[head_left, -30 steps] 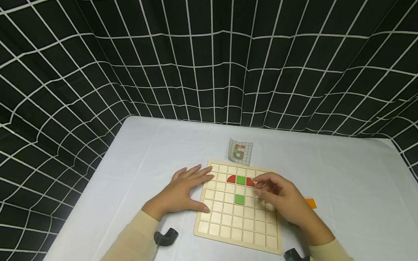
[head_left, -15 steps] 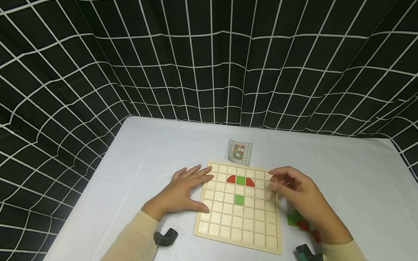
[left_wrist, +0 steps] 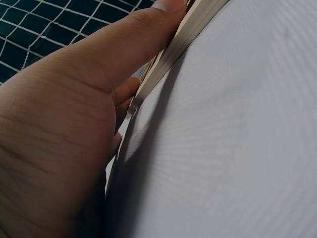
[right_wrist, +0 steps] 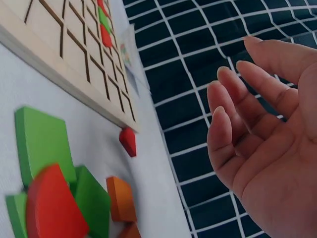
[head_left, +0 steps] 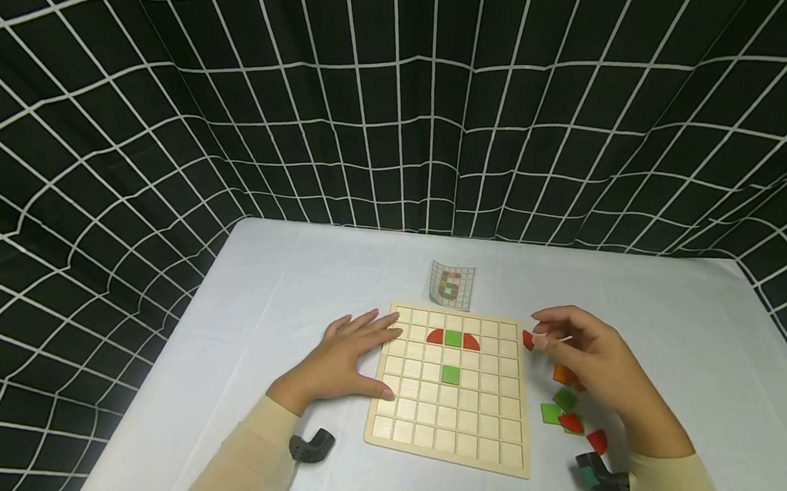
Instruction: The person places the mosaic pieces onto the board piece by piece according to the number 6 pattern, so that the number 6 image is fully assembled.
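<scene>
A square wooden grid board point(head_left: 483, 424) lies on the table. Set in its cells are a red quarter-round tile point(head_left: 436, 337), a green square tile point(head_left: 453, 339), another red quarter-round tile point(head_left: 471, 342) and a lower green square tile point(head_left: 450, 375). My left hand point(head_left: 336, 363) spreads over the board's left edge, thumb and fingertips resting on the rim and outer cells. Just past the board's right edge hovers my right hand point(head_left: 586, 358), fingers loosely bent. A loose red tile point(right_wrist: 128, 142) lies below it on the table; the right wrist view shows nothing between the fingers.
Right of the board lie loose green tiles point(head_left: 550, 413), red tiles point(head_left: 597, 441) and orange tiles point(head_left: 563, 374), some overlapping. A small pattern card point(head_left: 452, 286) with a curled edge lies behind the board. A black grid curtain point(head_left: 402, 138) surrounds the white table point(head_left: 281, 267).
My right hand has moved rightward from the upper red tile, off the board and over the table. The loose tiles have come into view. My left hand and the board have stayed put.
</scene>
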### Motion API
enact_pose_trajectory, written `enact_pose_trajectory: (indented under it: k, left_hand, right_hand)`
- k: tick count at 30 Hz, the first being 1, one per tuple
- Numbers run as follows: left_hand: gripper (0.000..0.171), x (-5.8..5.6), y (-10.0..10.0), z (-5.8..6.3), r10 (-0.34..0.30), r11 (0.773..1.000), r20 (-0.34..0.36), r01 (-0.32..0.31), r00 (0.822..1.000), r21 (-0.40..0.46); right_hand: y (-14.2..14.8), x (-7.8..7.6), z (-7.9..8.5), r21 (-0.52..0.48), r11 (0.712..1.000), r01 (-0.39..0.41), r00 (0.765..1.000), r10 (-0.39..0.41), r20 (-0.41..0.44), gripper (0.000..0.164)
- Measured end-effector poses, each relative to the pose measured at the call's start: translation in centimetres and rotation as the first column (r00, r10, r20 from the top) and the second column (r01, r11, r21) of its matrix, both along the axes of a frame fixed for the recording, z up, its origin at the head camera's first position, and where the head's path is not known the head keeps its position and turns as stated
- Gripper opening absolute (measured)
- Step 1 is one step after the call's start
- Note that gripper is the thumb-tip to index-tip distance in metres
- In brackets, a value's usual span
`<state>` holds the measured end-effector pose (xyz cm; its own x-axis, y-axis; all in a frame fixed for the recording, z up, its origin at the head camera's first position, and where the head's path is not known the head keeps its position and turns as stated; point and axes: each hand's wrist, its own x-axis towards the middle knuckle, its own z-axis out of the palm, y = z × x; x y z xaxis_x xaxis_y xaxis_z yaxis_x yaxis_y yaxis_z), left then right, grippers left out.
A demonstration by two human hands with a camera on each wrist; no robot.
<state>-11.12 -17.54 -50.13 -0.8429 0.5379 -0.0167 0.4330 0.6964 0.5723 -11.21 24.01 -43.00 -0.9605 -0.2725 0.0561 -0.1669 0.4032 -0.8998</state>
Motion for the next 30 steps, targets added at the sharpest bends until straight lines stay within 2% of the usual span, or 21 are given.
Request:
enact_pose_trajectory:
  k: [7,14,22,30]
  left_hand:
    - [0.104,0.1,0.0,0.1,-0.001,1.000,0.001,0.001,1.000,0.000]
    - [0.104,0.1,0.0,0.2,-0.004,1.000,0.008,0.004,1.000,0.004]
    - [0.104,0.0,0.0,0.1,-0.004,1.000,0.004,0.004,1.000,-0.001]
    - [0.104,0.1,0.0,0.1,0.000,1.000,0.002,0.000,1.000,-0.005]
  right_hand:
    - [1.4,-0.5,-0.5,0.090,0.994,0.062,0.998,-0.060,-0.026,0.037]
    - [2.3,-0.9,-1.3,0.133,0.987,0.088,0.996,-0.089,0.001,0.039]
    - [3.6,-1.5,-2.6,0.179,0.981,0.079,0.997,-0.082,0.010,0.039]
    - [4.2,-1.8,-4.0,0.255,0.963,0.083,0.992,-0.104,0.070,0.044]
